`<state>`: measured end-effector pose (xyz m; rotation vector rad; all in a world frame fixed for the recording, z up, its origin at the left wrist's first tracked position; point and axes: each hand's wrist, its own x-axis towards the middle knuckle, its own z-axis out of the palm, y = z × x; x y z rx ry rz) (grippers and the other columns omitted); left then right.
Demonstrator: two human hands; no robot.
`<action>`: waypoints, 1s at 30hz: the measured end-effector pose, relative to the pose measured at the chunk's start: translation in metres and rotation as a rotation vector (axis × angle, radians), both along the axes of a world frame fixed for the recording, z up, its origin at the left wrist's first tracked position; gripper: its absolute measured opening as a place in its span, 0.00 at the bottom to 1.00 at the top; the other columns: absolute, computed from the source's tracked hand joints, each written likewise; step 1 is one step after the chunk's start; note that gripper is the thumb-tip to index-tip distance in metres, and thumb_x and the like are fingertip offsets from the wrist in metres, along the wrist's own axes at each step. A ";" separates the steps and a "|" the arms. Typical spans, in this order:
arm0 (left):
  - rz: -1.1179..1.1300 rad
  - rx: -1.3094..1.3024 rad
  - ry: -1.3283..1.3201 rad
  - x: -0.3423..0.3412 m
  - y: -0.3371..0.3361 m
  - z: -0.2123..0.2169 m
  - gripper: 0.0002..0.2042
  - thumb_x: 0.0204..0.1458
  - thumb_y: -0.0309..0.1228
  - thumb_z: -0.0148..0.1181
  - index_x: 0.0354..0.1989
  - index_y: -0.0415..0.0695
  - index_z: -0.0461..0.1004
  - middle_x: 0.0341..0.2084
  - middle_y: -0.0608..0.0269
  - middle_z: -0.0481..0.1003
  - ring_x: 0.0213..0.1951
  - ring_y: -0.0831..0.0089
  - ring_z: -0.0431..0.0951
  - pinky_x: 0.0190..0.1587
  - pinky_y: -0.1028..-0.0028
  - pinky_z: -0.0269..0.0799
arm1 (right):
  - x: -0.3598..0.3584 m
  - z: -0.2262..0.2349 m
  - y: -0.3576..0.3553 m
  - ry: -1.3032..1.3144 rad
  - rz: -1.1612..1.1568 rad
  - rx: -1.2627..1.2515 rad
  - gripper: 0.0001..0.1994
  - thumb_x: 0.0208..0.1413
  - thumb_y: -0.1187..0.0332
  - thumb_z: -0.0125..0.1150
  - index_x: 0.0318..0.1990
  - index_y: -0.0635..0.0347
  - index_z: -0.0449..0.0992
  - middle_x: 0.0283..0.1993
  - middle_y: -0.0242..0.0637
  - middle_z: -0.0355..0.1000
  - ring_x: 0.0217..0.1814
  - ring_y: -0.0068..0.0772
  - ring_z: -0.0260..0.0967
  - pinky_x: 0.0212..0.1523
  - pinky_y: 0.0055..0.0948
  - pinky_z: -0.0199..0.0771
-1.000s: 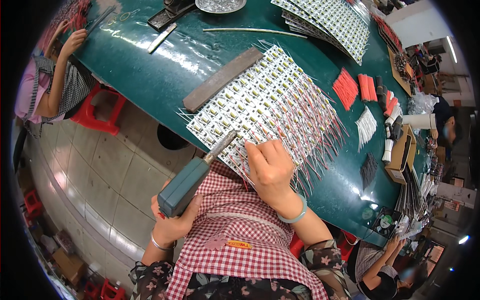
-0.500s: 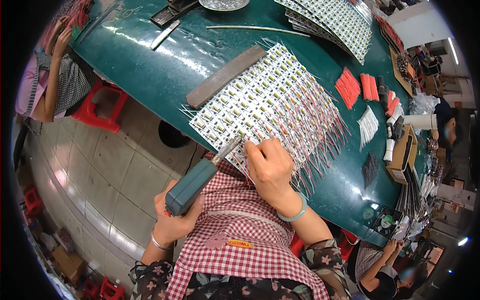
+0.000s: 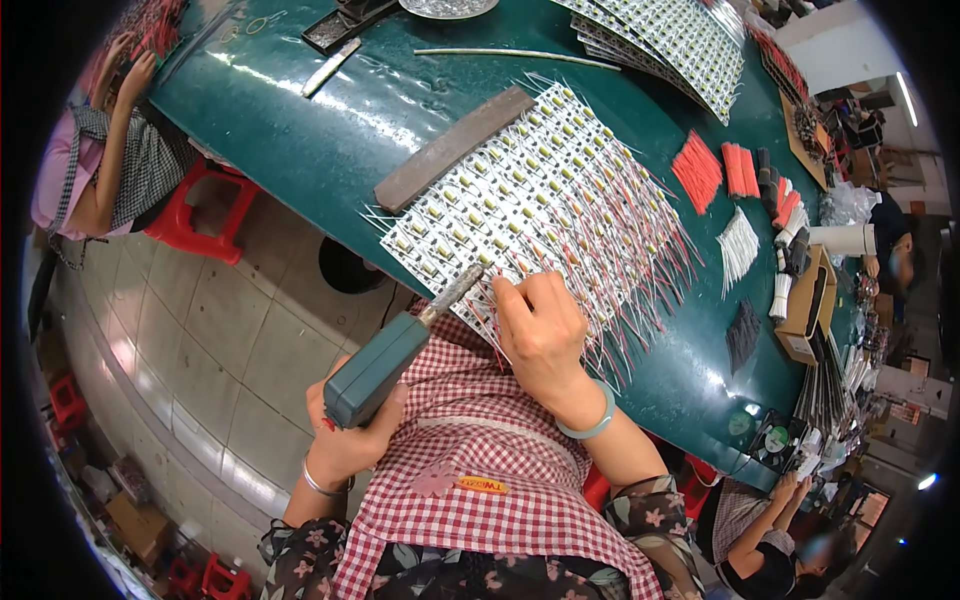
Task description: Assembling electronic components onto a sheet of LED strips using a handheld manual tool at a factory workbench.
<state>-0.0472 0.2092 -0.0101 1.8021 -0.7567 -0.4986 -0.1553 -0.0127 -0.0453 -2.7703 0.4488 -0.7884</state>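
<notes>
A dark green soldering gun (image 3: 375, 370) is gripped in my left hand (image 3: 348, 445), fingers wrapped round its body. Its metal tip touches or hovers just over the near edge of a white circuit board panel (image 3: 412, 245) with rows of small yellow-green parts; I cannot tell which. Close beside the tip, my right hand (image 3: 543, 335) pinches a thin wire over the panel, mostly hidden by the fingers. Many red and white wires (image 3: 655, 240) stick out from the panel's right side. Along its far left edge lies a brown bar (image 3: 455, 148).
Stacked panels (image 3: 680, 50) stand at the back of the green table (image 3: 300, 130). To the right lie bundles of red wires (image 3: 697, 172), white wires (image 3: 738, 250) and dark wires (image 3: 742, 335), beside a cardboard box (image 3: 808, 305). Co-workers sit at left and lower right.
The soldering gun's body has tipped slightly down and left, its tip staying near the same spot. My right hand has hardly moved.
</notes>
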 end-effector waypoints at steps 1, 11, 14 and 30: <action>0.037 0.005 0.065 -0.002 0.004 -0.002 0.10 0.48 0.19 0.69 0.39 0.33 0.79 0.29 0.59 0.78 0.26 0.73 0.78 0.30 0.76 0.71 | 0.000 0.000 0.000 -0.003 0.004 0.002 0.13 0.45 0.76 0.62 0.41 0.64 0.80 0.30 0.34 0.65 0.32 0.35 0.67 0.30 0.32 0.68; 0.052 -0.038 0.052 -0.004 0.010 -0.009 0.10 0.47 0.19 0.70 0.38 0.34 0.80 0.29 0.58 0.79 0.27 0.73 0.79 0.30 0.76 0.72 | 0.000 -0.001 0.001 -0.022 0.007 0.010 0.13 0.45 0.77 0.62 0.42 0.64 0.80 0.30 0.35 0.65 0.33 0.36 0.67 0.31 0.33 0.67; 0.037 -0.060 0.020 -0.004 0.011 -0.012 0.10 0.47 0.19 0.70 0.38 0.33 0.80 0.29 0.58 0.79 0.26 0.73 0.78 0.30 0.76 0.72 | 0.001 -0.002 0.001 -0.063 0.015 0.017 0.13 0.46 0.77 0.63 0.42 0.64 0.80 0.30 0.35 0.65 0.33 0.37 0.66 0.31 0.34 0.67; 0.043 -0.032 0.099 -0.008 0.025 -0.007 0.10 0.48 0.19 0.70 0.39 0.33 0.79 0.30 0.60 0.78 0.28 0.76 0.77 0.31 0.77 0.70 | -0.001 0.002 0.014 -0.072 0.055 0.125 0.15 0.43 0.81 0.72 0.42 0.63 0.80 0.29 0.37 0.65 0.31 0.39 0.65 0.29 0.37 0.66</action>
